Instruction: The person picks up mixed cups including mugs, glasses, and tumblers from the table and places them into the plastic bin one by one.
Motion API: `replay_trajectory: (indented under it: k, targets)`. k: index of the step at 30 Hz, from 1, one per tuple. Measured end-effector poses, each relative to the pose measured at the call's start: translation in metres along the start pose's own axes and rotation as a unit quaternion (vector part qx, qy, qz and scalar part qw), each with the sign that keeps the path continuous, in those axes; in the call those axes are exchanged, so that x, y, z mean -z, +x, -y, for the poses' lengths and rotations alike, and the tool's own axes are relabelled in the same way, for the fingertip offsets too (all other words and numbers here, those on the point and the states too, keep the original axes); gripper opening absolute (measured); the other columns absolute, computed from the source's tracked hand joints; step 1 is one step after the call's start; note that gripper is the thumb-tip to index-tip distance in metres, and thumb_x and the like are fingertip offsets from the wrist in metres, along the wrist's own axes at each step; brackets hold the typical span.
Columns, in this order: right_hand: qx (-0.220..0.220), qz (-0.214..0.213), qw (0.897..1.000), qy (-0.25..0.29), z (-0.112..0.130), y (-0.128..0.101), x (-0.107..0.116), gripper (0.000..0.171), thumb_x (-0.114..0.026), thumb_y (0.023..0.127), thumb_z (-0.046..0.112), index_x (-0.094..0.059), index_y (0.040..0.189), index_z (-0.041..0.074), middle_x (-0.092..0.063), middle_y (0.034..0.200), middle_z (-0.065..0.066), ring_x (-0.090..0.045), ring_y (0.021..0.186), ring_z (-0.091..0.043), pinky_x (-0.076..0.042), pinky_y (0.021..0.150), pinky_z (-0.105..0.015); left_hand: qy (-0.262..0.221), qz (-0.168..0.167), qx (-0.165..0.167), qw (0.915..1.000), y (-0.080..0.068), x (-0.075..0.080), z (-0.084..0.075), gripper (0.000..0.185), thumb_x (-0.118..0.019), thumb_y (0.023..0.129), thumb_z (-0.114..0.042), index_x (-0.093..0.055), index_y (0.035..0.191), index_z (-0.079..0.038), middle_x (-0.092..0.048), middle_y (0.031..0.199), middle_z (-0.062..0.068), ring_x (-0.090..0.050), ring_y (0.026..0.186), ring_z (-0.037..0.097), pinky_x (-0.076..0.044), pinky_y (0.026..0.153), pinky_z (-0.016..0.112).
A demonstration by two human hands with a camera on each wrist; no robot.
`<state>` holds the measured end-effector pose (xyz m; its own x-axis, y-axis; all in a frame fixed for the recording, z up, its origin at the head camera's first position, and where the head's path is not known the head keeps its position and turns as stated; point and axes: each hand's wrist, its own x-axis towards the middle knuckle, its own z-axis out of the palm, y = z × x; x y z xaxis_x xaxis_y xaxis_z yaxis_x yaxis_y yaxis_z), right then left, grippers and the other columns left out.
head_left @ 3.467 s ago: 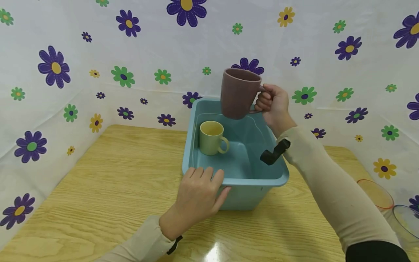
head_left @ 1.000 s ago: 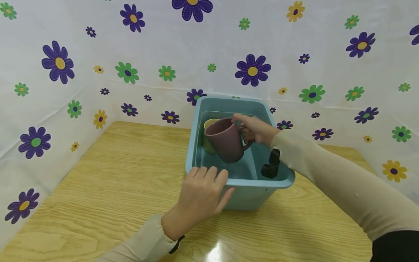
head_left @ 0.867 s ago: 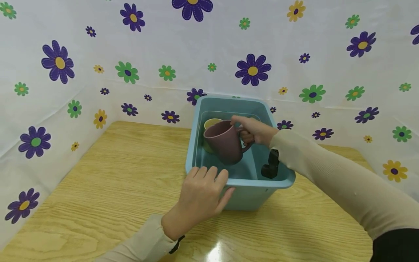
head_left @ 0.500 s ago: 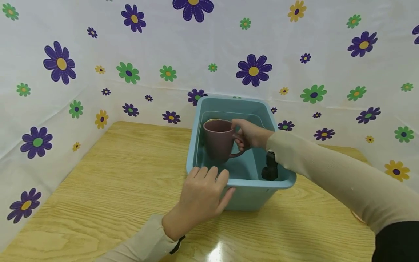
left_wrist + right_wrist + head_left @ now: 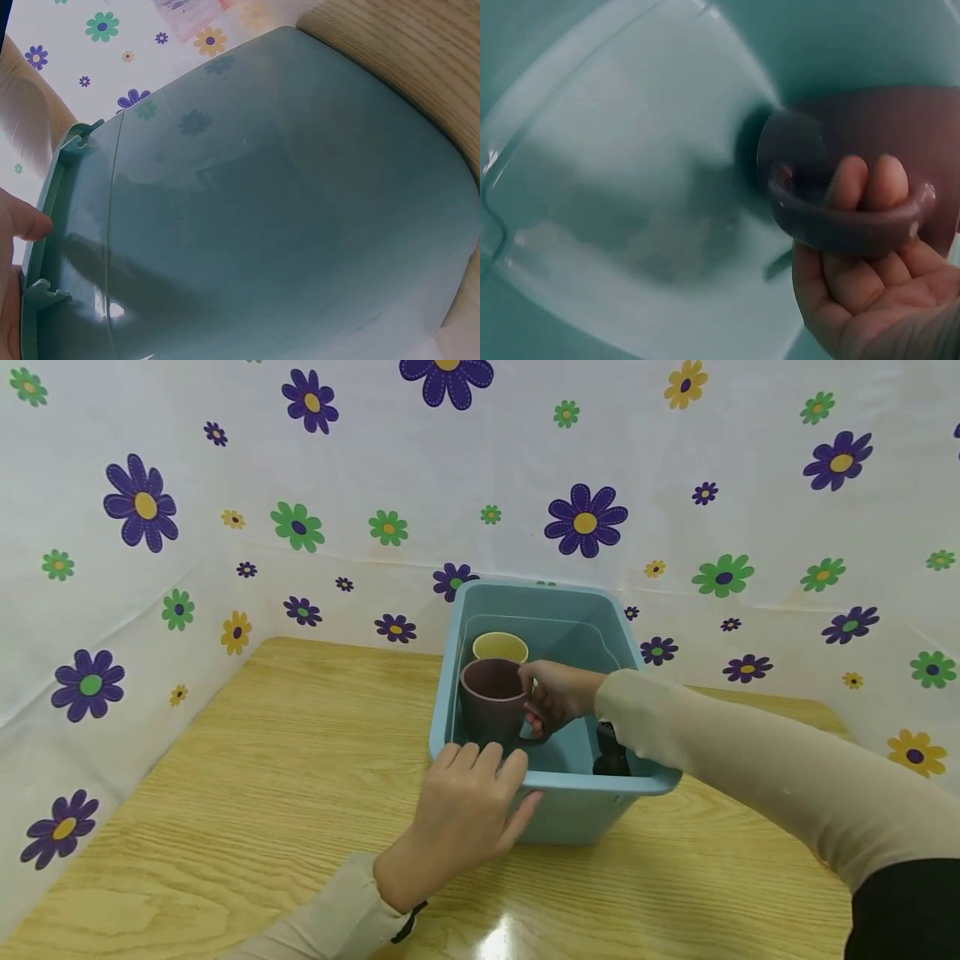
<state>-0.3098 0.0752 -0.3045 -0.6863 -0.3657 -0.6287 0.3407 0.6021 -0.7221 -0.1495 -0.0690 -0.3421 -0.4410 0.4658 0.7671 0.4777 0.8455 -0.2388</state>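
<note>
Inside the blue plastic tub (image 5: 573, 783), a brown-purple mug (image 5: 491, 706) stands near the front left corner, upright or nearly so. My right hand (image 5: 557, 693) reaches in and holds it by the handle, with two fingers hooked through the loop in the right wrist view, where the mug (image 5: 877, 135) sits low against the tub. Just behind it is a yellow mug (image 5: 501, 646), mostly hidden apart from its rim. My left hand (image 5: 467, 802) grips the tub's front rim, fingers over the top and thumb in front. The left wrist view shows the tub's outer wall (image 5: 247, 187).
The tub stands on a wood-grain table (image 5: 300, 752). A white flower-print sheet (image 5: 352, 460) hangs behind and at both sides. A black wrist mount (image 5: 611, 752) on the right arm dips inside the tub's right wall.
My right hand has brought the brown-purple mug from above the tub down into it, straightened it from a tilt, and moved it toward the front, before the yellow mug. The left hand stays put.
</note>
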Motion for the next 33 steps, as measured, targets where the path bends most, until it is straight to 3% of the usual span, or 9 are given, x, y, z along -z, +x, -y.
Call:
replay_trajectory:
  k: [12, 25, 33]
  targets:
    - [-0.036, 0.019, 0.999, 0.010, 0.0010, 0.0022, -0.0041, 0.026, -0.032, 0.084, 0.016, -0.052, 0.078, 0.001, -0.056, 0.064, -0.008, -0.055, 0.058, -0.020, -0.051, 0.069, -0.035, 0.001, -0.003, -0.002, 1.0000, -0.0005, -0.0006, 0.0011, 0.035, -0.062, 0.078, -0.047, -0.055, 0.076, -0.013, -0.048, 0.059, -0.001, -0.043, 0.049, 0.015, -0.029, 0.050, 0.027]
    - [-0.070, 0.047, 0.996, 0.018, 0.0047, -0.0038, -0.0038, 0.028, -0.030, 0.087, 0.017, -0.051, 0.090, -0.001, -0.060, 0.071, -0.011, -0.061, 0.065, -0.021, -0.051, 0.078, -0.038, -0.001, 0.003, 0.001, 1.0000, -0.0008, 0.0009, 0.0000, 0.035, -0.062, 0.078, -0.047, -0.054, 0.077, -0.013, -0.048, 0.059, 0.000, -0.044, 0.050, 0.016, -0.030, 0.050, 0.027]
    - [-0.078, 0.024, 0.997, 0.019, 0.0063, -0.0047, -0.0013, 0.027, -0.034, 0.091, 0.017, -0.054, 0.098, -0.001, -0.062, 0.082, -0.013, -0.061, 0.076, -0.023, -0.049, 0.086, -0.040, -0.004, 0.016, 0.005, 0.9999, 0.0007, 0.0026, -0.0003, 0.034, -0.063, 0.079, -0.047, -0.056, 0.079, -0.013, -0.050, 0.061, 0.000, -0.046, 0.051, 0.016, -0.031, 0.051, 0.027]
